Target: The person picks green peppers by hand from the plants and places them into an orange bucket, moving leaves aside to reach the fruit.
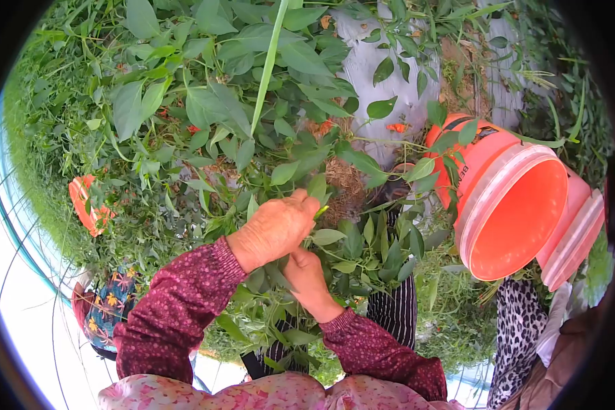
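Leafy green plants (pixel 219 109) fill the space in front of me, and both my hands are in among their stems. My left hand (pixel 275 229) is closed in a pinch, with a small yellow-green tip (pixel 322 212) poking out past its fingers; what it holds is mostly hidden. Just below it, my right hand (pixel 311 283) is closed among the leaves, its fingertips partly covered by the left hand and foliage. Broad leaves (pixel 329 236) surround both hands. Dark red patterned sleeves cover my forearms.
To the right, an orange bucket (pixel 482 160) lies tipped with its mouth facing me, a second pink-orange bucket (pixel 574 236) behind it. Leopard-print fabric (pixel 516 318) on another person shows at lower right. Silver plastic sheeting (pixel 376 68) covers ground. An orange object (pixel 89 205) lies left.
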The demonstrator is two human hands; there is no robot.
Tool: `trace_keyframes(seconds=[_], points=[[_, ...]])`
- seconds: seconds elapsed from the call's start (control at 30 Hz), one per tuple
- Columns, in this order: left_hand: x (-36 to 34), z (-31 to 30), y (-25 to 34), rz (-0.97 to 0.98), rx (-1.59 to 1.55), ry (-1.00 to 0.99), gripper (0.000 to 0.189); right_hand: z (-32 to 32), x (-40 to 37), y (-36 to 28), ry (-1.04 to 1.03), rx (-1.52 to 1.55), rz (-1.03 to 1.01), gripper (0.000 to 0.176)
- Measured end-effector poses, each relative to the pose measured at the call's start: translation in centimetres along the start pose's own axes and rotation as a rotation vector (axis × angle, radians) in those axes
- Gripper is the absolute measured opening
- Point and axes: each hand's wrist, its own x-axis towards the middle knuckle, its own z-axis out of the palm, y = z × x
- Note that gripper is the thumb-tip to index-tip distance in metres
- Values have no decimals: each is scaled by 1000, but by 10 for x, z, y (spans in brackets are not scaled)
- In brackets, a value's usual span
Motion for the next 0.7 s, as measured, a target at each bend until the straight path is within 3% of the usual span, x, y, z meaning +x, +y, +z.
trace_keyframes(seconds=[0.07, 0.13, 0.27, 0.33, 0.37, 0.4, 0.43, 0.5, 0.53, 0.6, 0.67, 0.7], points=[[7, -2, -9, -3, 68, 19, 25, -2, 0, -5, 74, 94, -69, 14], [8, -2, -17, 81, 183, 56, 20, -8, -3, -19, 21, 141, -41, 13], [10, 3, -21, 48, 216, 61, 18, -13, 0, -20, 32, 274, -44, 9], [12, -5, -24, -12, 283, 90, 17, -20, 0, -17, -60, 126, -29, 11], [16, -9, -27, -68, 347, 118, 17, -15, -8, -25, -68, -123, -174, 10], [22, -17, -40, -104, 303, 271, 19, -9, -17, -34, -74, -376, -318, 8], [28, -25, -49, -140, 236, 302, 20, -5, -18, -35, -95, -407, -199, 10], [25, -40, -55, -217, -29, 349, 22, -10, -15, -48, -143, -439, -147, 12], [19, -41, -57, -227, -20, 349, 22, -12, -13, -52, -173, -467, -92, 15], [9, -35, -58, -131, -230, 383, 18, -17, -11, -49, -180, -455, -125, 16], [1, -33, -69, -197, -204, 395, 25, -25, -9, -61, -134, -564, -215, 21], [-1, -37, -75, -354, -308, 433, 26, -29, -9, -65, -119, -630, -208, 25]])
